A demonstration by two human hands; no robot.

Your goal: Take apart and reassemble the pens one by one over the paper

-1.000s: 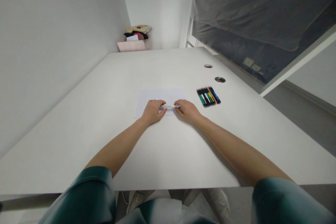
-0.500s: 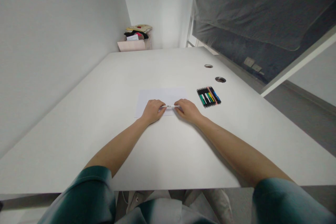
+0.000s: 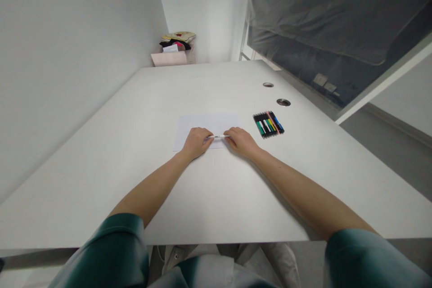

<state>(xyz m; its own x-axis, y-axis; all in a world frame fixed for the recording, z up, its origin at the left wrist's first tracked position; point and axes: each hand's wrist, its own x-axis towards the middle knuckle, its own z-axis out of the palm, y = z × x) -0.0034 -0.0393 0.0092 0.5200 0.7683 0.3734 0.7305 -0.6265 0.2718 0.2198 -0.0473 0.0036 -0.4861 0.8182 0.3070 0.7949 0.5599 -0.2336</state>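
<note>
A slim white pen (image 3: 218,136) lies crosswise between my hands, low over a white sheet of paper (image 3: 205,121). My left hand (image 3: 196,141) pinches its left end, and my right hand (image 3: 240,141) pinches the other end. Both ends of the pen are hidden by the fingers. Under both hands, the near part of the paper is covered. To the right of my right hand, several pens (image 3: 268,124) lie side by side in a tight row, black with green, white, yellow, pink and blue parts.
The white table (image 3: 216,198) has two round metal-rimmed holes (image 3: 283,102) near its right edge. Beyond the far edge stands a pale pink box (image 3: 168,58) with cloth and other items piled in it. A wall runs along the left; a bed frame with a grey cover (image 3: 330,13) is at right.
</note>
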